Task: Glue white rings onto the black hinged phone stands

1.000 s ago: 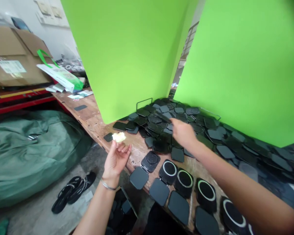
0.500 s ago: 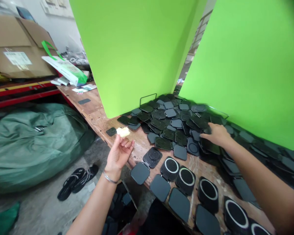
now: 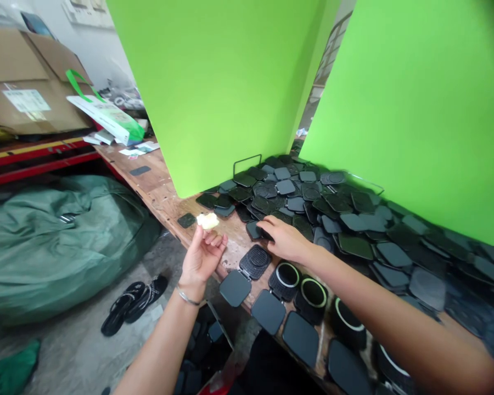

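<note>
My left hand is raised at the bench's near edge and pinches a small pale yellow wad in its fingertips. My right hand reaches across the wooden bench and rests on a black square piece at the near edge of a large pile of black square pieces; whether the fingers grip it is unclear. In front of the hands lies a row of opened black hinged cases, one with a grid inside and others with white rings.
Two bright green boards stand upright behind the pile. A cardboard box and a green-handled bag sit at the back left. A large green sack and black sandals lie on the floor left of the bench.
My right hand has swung from the right side of the pile to its near left edge, close to my left hand. The left hand has stayed put with the wad.
</note>
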The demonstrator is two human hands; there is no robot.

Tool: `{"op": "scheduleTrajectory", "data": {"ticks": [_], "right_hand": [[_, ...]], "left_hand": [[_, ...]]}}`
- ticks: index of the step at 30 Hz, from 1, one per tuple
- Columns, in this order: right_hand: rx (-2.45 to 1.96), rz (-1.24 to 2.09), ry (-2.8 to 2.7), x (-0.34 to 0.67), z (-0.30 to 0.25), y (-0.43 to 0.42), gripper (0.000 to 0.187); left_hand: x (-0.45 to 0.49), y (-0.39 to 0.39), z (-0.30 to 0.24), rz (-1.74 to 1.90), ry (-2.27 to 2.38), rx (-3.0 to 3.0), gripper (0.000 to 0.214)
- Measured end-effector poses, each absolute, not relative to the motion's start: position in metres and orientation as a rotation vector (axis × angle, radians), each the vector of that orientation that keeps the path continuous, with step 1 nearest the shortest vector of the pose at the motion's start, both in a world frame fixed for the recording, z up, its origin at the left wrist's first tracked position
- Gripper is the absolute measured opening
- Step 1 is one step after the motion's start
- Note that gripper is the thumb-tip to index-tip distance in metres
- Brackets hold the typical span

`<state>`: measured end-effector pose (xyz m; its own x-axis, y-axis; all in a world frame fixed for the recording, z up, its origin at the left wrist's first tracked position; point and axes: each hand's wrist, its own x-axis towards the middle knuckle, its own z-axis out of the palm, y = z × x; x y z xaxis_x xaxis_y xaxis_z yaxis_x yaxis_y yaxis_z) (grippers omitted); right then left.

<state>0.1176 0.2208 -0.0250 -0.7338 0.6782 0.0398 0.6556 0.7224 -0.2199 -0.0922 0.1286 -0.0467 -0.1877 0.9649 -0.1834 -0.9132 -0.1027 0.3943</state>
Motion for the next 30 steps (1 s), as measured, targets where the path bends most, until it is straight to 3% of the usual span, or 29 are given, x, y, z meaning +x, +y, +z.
{"op": "scheduleTrajectory", "data": {"ticks": [5, 9, 11, 14, 17, 21, 25, 28, 30], "right_hand": [[-1.318, 0.017, -2.730, 0.108, 0.002, 0.217, 0.037], [-1.231, 0.064, -2.404, 0.112, 0.041, 0.212, 0.028], [-1.102, 0.229, -2.245, 0.116, 0.058, 0.209, 0.021], [-0.968, 0.755, -2.038, 0.114, 0.063, 0.204, 0.016], [-0.875, 1.262, -1.845, 0.105, 0.036, 0.202, 0.015], [-0.807, 1.495, -1.777, 0.092, -0.018, 0.209, 0.006], [-0.815, 1.437, -1.984, 0.085, -0.043, 0.219, 0.016], [-0.930, 1.063, -2.270, 0.077, -0.037, 0.209, 0.025], [-0.929, 0.722, -2.471, 0.069, -0.029, 0.193, 0.016]], "left_hand": [[-0.094, 0.129, -0.054, 1.699, 0.456, 0.142, 0.039], [-0.095, 0.129, -0.057, 1.690, 0.431, 0.119, 0.040], [-0.096, 0.128, -0.056, 1.689, 0.410, 0.108, 0.040], [-0.099, 0.126, -0.053, 1.721, 0.376, 0.101, 0.040], [-0.107, 0.123, -0.048, 1.802, 0.345, 0.117, 0.041], [-0.121, 0.119, -0.043, 1.881, 0.359, 0.124, 0.038], [-0.129, 0.118, -0.042, 1.895, 0.388, 0.140, 0.038], [-0.129, 0.119, -0.044, 1.898, 0.416, 0.149, 0.036], [-0.127, 0.120, -0.044, 1.890, 0.428, 0.156, 0.037]]}}
